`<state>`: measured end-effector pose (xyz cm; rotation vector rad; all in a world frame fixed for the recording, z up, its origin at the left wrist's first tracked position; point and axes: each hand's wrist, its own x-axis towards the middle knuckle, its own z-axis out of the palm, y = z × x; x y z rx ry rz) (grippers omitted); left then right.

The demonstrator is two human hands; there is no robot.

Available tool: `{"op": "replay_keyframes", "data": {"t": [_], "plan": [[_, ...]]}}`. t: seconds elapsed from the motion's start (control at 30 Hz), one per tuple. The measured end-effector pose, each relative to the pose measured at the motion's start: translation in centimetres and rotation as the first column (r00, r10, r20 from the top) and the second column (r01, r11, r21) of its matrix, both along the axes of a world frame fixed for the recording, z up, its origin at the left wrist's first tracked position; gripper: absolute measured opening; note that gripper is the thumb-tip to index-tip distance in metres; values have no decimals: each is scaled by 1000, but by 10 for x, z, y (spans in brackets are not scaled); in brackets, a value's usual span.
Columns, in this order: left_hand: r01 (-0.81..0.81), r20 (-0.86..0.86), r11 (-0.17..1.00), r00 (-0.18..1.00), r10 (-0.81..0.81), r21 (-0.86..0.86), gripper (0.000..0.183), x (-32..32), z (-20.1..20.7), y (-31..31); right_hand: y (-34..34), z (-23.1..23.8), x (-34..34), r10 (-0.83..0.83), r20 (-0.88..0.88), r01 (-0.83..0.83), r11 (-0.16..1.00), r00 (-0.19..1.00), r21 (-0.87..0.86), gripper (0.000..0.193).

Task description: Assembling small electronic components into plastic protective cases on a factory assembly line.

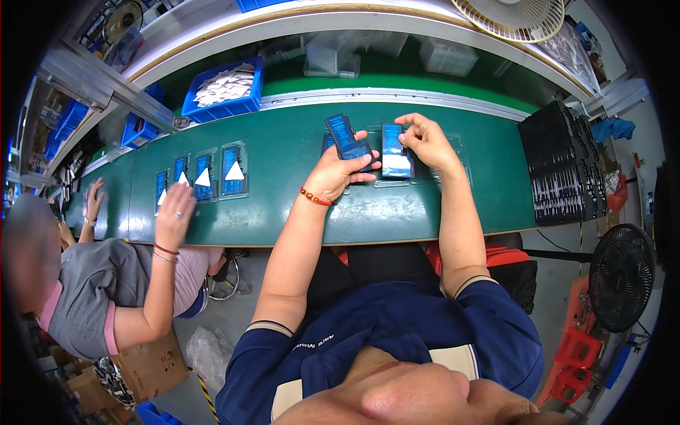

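My left hand (pixel 334 174) is closed around a small stack of flat, dark blue printed rectangular pieces (pixel 343 136), fanned slightly and tilted over the green table. To its right, my right hand (pixel 433 147) pinches the right edge of another such dark blue piece (pixel 392 139), whose lower part shines with reflected light. Clear plastic trays (pixel 457 152) lie under and beside my hands, partly hidden by them. What kind of product the blue pieces are, I cannot tell.
On the green table (pixel 283 156), several blue pieces in clear trays (pixel 232 170) carry white triangles, near a co-worker's hand (pixel 172 219). A blue bin of white pieces (pixel 225 88) stands behind. Stacked black trays (pixel 563 163) rise at right; a black fan (pixel 623 278) stands beyond.
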<state>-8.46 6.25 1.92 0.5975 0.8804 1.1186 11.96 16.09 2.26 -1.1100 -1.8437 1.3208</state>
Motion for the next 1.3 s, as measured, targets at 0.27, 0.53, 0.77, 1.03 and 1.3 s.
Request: {"op": "replay_keyframes", "data": {"t": [0.27, 0.53, 0.77, 1.03, 1.3], "plan": [[-51, 237, 999, 970, 46, 17, 53, -6, -3, 2, -11, 8, -9, -69, 453, -64, 961, 889, 270, 40], [-72, 222, 996, 972, 81, -47, 53, -3, -10, 4, -34, 8, -2, -103, 508, -116, 917, 855, 382, 52], [-46, 21, 999, 999, 46, 4, 54, 4, 0, 2, -29, 1, -6, -189, 329, 7, 875, 925, 485, 50], [106, -85, 992, 991, -101, 67, 58, 22, 1, -6, -25, 5, 15, -7, -225, 14, 999, 974, 29, 43], [66, -98, 998, 993, -65, 9, 55, 24, 1, -6, -15, -4, 55, -293, 356, 162, 920, 887, 356, 38]]}}
